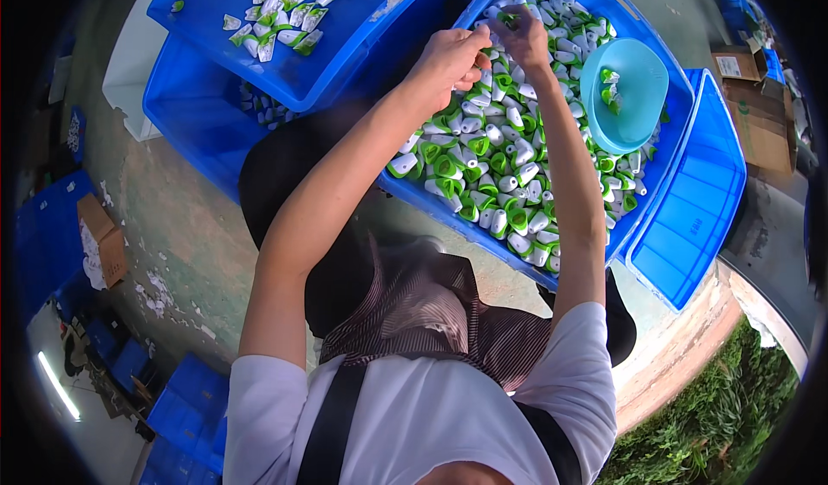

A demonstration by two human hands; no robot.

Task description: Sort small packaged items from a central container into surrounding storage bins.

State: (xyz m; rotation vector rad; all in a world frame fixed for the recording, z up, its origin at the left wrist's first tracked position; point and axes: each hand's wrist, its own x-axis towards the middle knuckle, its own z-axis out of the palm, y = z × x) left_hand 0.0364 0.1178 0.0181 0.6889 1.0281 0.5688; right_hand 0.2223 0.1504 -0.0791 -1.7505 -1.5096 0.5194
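Both my hands are close together over the far left part of a blue bin [509, 265] heaped with small white-and-green plastic pieces [492, 166]. My left hand [447, 64] is closed, its thumb and fingers pinched at the tips; what is between them is too small to make out. Just right of it, my right hand [524, 40] has its fingers curled inward and slightly blurred. Some green shows by those fingertips, but I cannot tell whether it is held or lies behind. A light-blue plastic bowl [634, 79] rests on the heap at the right, with a few green-and-white bits [611, 92] inside.
At the upper left a blue tray [224, 62] carrying loose green-and-white bits [289, 6] lies across another blue bin [185, 140]. A blue lid-like panel [690, 217] leans at the right of the heaped bin. Cardboard boxes [759, 122] stand farther right.
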